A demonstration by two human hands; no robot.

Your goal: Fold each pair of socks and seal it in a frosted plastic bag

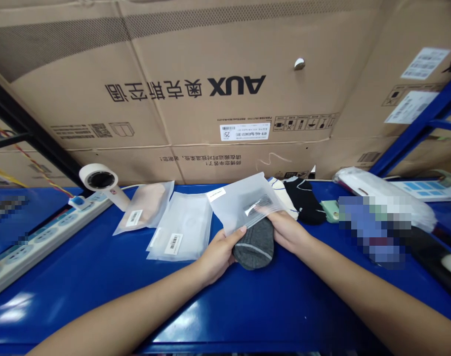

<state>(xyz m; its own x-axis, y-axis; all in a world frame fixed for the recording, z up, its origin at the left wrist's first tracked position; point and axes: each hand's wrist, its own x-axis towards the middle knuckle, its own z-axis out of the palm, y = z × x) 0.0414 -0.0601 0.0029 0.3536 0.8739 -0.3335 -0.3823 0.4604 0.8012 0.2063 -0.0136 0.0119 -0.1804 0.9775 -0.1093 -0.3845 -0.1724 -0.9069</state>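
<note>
A pair of dark grey socks (255,246) with a light stripe is partly inside a frosted plastic bag (234,200) above the middle of the blue table. My left hand (220,252) is closed on the bag's lower edge and the socks, its thumb on top. My right hand (284,228) reaches into the bag's opening, its fingers closed on the sock end and partly seen through the plastic. Left of them lie flat frosted bags (190,222) with a barcode label. Farther left is a bag holding something pinkish (147,202).
White and black socks (303,200) lie behind my right hand, beside a small green object (331,211). A power strip (51,237) and a white handheld device (102,180) are at the left. A plastic-wrapped item (388,198) lies right; cardboard (195,49) stands behind.
</note>
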